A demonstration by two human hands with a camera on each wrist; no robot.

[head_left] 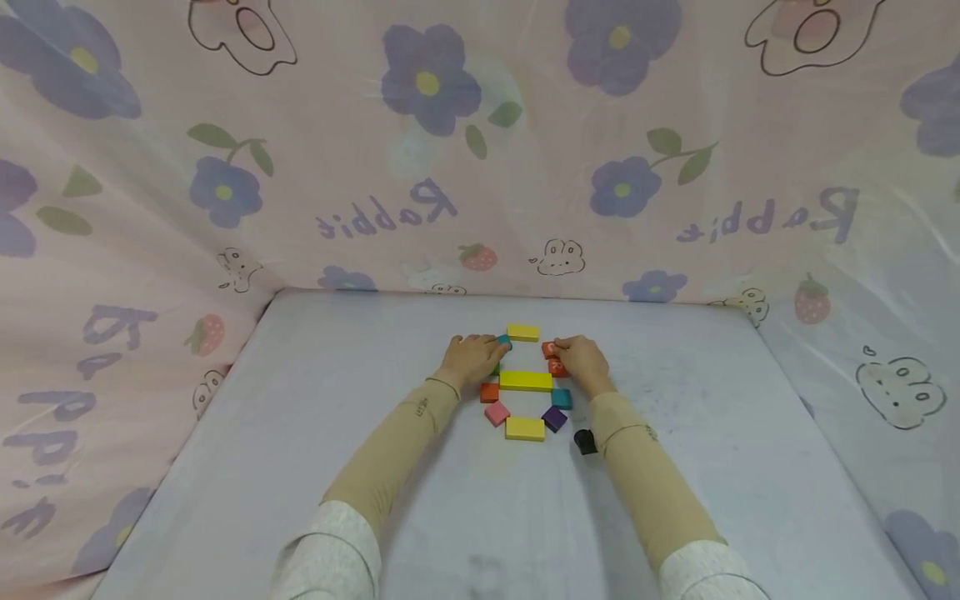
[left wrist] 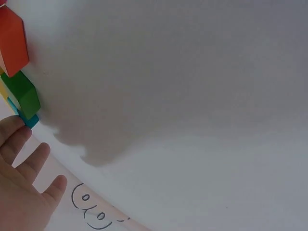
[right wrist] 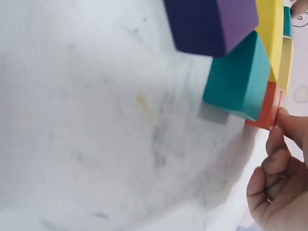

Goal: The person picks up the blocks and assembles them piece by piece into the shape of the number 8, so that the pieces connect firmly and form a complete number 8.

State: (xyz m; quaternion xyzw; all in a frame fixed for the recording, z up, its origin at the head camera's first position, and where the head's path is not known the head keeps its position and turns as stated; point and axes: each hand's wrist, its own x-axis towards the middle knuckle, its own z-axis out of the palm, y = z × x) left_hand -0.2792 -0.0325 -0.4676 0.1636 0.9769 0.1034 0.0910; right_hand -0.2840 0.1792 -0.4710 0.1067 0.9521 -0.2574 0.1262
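Small coloured blocks form a closed figure on the table, with yellow bars at its top (head_left: 522,333), middle (head_left: 526,382) and bottom (head_left: 525,429). At the upper left, my left hand (head_left: 471,358) pinches a teal block (head_left: 505,342) with its fingertips, the other fingers spread. Partly behind that hand is a green block (left wrist: 25,94). On the upper right, my right hand (head_left: 587,363) pinches an orange lettered block (head_left: 550,350) between thumb and forefinger. A second orange lettered block (head_left: 557,368) lies just below it.
The lower loop has an orange block (head_left: 489,392) and a pink block (head_left: 497,413) on the left, a teal block (head_left: 562,399) and a purple block (head_left: 555,418) on the right. A small black object (head_left: 586,442) lies beside the right forearm. Patterned curtain surrounds the table.
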